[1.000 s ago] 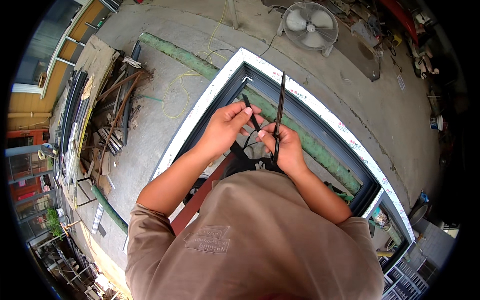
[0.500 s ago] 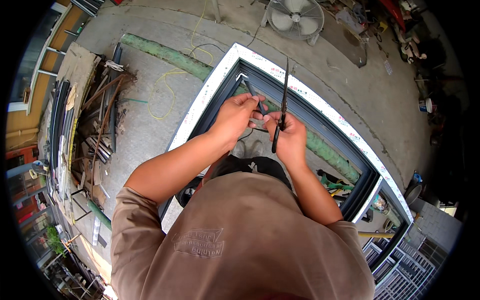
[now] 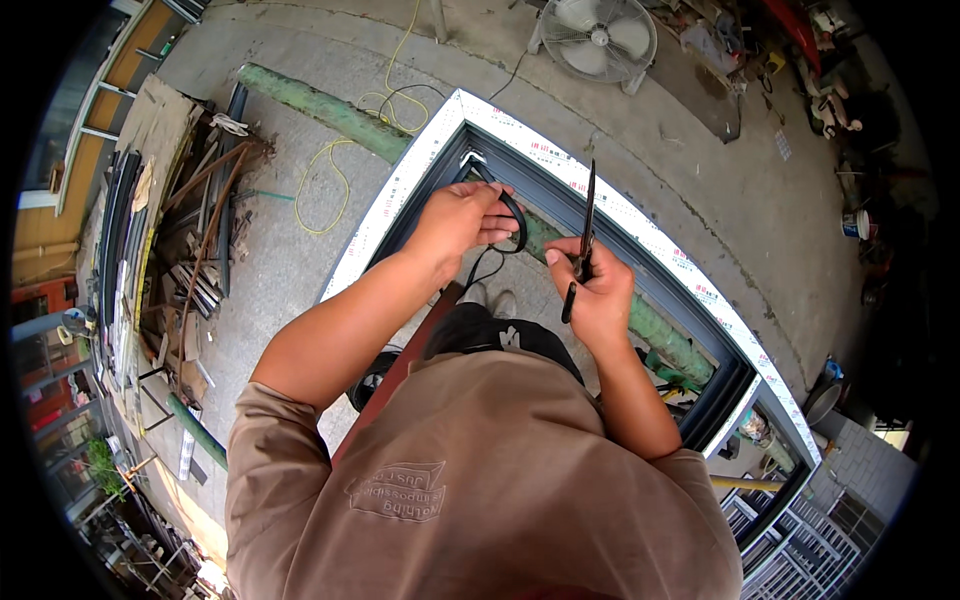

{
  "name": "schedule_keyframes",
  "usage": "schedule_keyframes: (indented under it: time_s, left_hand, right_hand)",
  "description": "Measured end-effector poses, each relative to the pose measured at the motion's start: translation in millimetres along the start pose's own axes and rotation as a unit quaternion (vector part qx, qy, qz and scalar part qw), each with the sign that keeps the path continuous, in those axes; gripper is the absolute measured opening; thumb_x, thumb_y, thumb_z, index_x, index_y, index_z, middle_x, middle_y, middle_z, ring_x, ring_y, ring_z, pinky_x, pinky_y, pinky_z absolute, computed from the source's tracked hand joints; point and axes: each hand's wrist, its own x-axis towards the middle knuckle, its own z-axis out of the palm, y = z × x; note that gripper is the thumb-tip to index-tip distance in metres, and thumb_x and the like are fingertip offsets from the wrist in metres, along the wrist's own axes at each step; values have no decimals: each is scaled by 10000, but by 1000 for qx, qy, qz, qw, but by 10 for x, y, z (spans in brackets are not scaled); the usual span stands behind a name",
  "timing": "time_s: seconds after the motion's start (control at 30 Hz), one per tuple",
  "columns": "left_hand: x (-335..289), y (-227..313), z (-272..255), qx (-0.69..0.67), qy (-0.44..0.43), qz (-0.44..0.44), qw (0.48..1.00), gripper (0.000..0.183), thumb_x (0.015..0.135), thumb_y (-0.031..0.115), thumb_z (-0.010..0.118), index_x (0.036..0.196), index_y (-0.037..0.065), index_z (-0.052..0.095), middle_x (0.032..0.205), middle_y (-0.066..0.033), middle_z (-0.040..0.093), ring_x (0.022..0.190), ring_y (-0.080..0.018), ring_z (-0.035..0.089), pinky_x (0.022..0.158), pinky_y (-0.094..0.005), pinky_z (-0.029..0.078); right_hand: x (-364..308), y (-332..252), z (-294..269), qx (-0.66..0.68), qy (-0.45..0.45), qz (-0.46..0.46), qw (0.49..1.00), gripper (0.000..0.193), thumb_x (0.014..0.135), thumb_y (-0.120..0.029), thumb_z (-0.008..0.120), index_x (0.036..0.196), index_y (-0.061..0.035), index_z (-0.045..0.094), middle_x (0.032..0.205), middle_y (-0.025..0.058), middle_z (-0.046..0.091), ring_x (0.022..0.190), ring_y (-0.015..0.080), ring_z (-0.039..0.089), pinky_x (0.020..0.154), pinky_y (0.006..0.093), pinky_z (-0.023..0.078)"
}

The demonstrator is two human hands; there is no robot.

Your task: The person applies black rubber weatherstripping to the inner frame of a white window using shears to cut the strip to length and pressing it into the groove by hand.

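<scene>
My left hand (image 3: 452,220) is closed on a black rubber strip (image 3: 521,226) near the far left corner of a dark window frame (image 3: 655,262). From the fingers the strip curves over in a loop, and a thin dark length hangs below toward my feet. A pair of black scissors (image 3: 587,220) is in my right hand (image 3: 602,298), its blades pointing away from me and one handle below the palm. The thumb and index finger of that hand are apart from the strip. Printed white film covers the frame's outer face.
Green pipes (image 3: 330,115) run beneath the frame. A grey floor fan (image 3: 599,38) stands beyond it. On the left, scrap wood and metal lengths (image 3: 195,220) are piled up. A yellow cable (image 3: 345,190) curls over the concrete floor. Metal grilles (image 3: 810,540) lie at the lower right.
My hands have moved apart; the right one, with the scissors, has shifted right and nearer me. The strip, straight between both hands before, now bends in a loop from my left hand.
</scene>
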Motion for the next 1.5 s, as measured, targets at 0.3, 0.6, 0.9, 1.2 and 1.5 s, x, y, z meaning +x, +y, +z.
schedule_keyframes:
  time_s: [0.3, 0.6, 0.9, 1.2, 1.5]
  left_hand:
    - [70, 98, 116, -46, 31, -4, 998, 278, 1135, 212, 621, 1254, -34, 676, 1139, -163, 758, 1077, -286, 799, 906, -348, 680]
    - [95, 91, 112, -45, 16, -10, 999, 275, 1133, 228, 636, 1226, -24, 694, 1133, -148, 762, 1058, -278, 803, 899, -341, 679]
    - [99, 60, 114, -40, 19, 10, 999, 265, 1137, 241, 625, 1201, -3, 705, 1092, -116, 763, 1000, -244, 799, 855, -322, 670]
    - [-311, 40, 359, 239, -14, 316, 918, 215, 1108, 160, 614, 1083, -13, 739, 1013, -105, 812, 765, -137, 720, 727, -286, 576]
    - [-354, 42, 395, 335, 30, 484, 808, 232, 1092, 105, 635, 1242, -4, 775, 882, -77, 748, 804, -146, 679, 737, -305, 535]
  right_hand:
    - [-49, 158, -219, -54, 26, -136, 989, 125, 916, -55, 863, 1011, 0, 802, 794, 52, 717, 657, 101, 607, 618, 280, 483]
    - [-130, 245, -237, -47, 31, -111, 992, 123, 907, -51, 867, 1000, -4, 801, 814, 58, 737, 674, 120, 648, 644, 284, 511]
    - [-136, 233, -280, -22, 26, -69, 997, 157, 909, -83, 873, 1016, 2, 796, 816, 70, 734, 699, 121, 666, 668, 290, 529]
    - [-101, 161, -355, -10, 2, -48, 999, 227, 932, -167, 889, 1050, 4, 796, 746, 23, 647, 653, 93, 551, 617, 291, 462]
    - [-164, -3, -371, -21, -45, -42, 998, 414, 963, -364, 872, 1166, -22, 758, 769, 25, 621, 711, 136, 563, 666, 329, 484]
